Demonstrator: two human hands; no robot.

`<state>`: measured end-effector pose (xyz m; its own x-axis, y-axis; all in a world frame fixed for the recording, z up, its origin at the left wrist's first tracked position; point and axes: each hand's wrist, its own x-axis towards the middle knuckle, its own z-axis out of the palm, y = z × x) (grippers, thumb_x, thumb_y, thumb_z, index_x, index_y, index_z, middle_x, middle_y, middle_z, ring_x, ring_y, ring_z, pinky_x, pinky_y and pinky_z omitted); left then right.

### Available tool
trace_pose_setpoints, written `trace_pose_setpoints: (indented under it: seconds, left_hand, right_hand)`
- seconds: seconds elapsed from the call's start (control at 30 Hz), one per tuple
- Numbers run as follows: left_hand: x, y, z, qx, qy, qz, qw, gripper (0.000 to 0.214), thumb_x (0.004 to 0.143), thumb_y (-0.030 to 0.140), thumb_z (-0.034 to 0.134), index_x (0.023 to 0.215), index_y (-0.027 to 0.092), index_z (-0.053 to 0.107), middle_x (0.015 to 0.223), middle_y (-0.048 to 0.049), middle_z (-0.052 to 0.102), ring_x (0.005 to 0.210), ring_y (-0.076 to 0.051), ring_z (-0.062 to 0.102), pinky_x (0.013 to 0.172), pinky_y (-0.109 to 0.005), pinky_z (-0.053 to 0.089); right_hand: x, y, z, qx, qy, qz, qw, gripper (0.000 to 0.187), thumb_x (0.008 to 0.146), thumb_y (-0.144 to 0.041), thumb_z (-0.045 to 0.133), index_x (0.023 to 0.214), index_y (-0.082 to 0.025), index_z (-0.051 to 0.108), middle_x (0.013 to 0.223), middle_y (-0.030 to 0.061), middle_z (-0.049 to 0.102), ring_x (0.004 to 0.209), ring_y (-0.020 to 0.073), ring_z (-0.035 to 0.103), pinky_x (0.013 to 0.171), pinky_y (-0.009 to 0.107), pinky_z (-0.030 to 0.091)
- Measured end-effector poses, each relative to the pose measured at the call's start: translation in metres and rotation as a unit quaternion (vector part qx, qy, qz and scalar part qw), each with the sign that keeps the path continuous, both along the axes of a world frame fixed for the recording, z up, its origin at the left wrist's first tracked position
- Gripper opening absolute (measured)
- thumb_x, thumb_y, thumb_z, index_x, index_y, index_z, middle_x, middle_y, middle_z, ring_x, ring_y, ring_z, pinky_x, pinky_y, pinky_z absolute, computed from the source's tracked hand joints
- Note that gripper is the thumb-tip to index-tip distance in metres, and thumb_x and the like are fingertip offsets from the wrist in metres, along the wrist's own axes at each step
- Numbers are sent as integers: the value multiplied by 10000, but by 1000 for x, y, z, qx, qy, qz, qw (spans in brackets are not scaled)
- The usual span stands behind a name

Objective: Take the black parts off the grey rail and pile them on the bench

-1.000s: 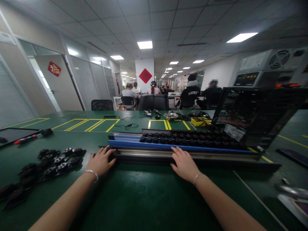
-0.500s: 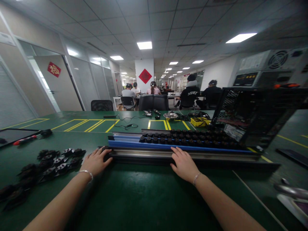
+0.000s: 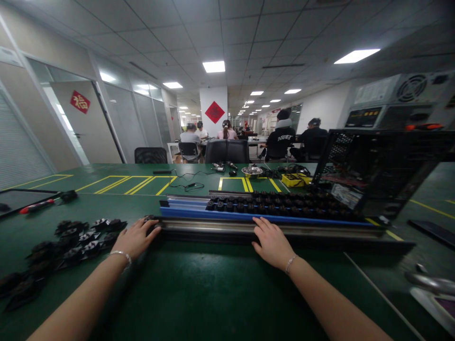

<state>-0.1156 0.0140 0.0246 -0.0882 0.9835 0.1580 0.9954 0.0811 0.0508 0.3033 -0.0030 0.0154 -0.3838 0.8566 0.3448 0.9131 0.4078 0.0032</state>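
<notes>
A long metal rail [image 3: 209, 227] with black edges lies across the green table in front of me. My right hand [image 3: 273, 241] grips it near the middle, fingers over its top edge and thumb against the front. At the rail's left end, my left hand [image 3: 135, 240] has thumb and fingers around a small black part [image 3: 151, 218], mostly covered by the fingers. Just behind runs a blue rail [image 3: 185, 211] beside rows of black parts [image 3: 263, 206]. Loose black parts [image 3: 71, 241] lie in a pile left of my left hand.
An open computer case [image 3: 377, 166] stands at the right. Further back are a metal bowl [image 3: 251, 171], a yellow tray [image 3: 295, 180] and cables. A red-handled tool [image 3: 37, 207] lies at the left. Several people sit at tables beyond.
My left hand has shifted slightly left, along with the small black part. My right hand and the metal rail stay nearly where they were.
</notes>
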Motion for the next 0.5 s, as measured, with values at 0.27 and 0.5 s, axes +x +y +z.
trace_pose_setpoints:
  seconds: [0.27, 0.5]
  left_hand:
    - [-9, 2, -1, 4, -10, 6, 1000, 592, 795, 609, 195, 1219, 299, 469, 1276, -78, 461, 1222, -265, 384, 945, -460, 344]
    - [-28, 6, -5, 1, -10, 17, 1000, 610, 809, 572, 183, 1235, 240, 467, 1295, -96, 453, 1185, -259, 432, 939, -409, 365]
  right_hand:
    - [0, 0, -1, 4, -8, -2, 1000, 204, 752, -283, 505, 908, -175, 578, 1359, 98, 398, 1255, 262, 308, 961, 409, 311]
    - [0, 0, 0, 2, -3, -2, 1000, 216, 749, -273, 509, 931, -176, 574, 1357, 101, 398, 1252, 264, 310, 962, 412, 304]
